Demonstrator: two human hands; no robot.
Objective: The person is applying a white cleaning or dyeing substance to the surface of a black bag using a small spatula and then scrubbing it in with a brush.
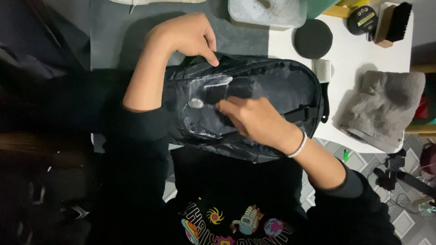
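A black fabric bag (277, 84) lies across my lap and the table's edge, its surface smeared with white foam (200, 102). My left hand (186, 36) curls over the bag's far edge and holds it, thumb pressed on the fabric. My right hand (254, 120), with a white bracelet at the wrist, rests on the middle of the bag beside the foam. Its fingers are bent around a small dark pad that is mostly hidden under them.
A white table (349, 56) on the right carries a folded grey towel (383, 106), a round black sponge (313, 38), a white-bristled brush (322, 70), a dark tin (362, 19), a wooden brush (394, 22) and a clear tub of soapy water (268, 11). Tiled floor and cables lie at the lower right.
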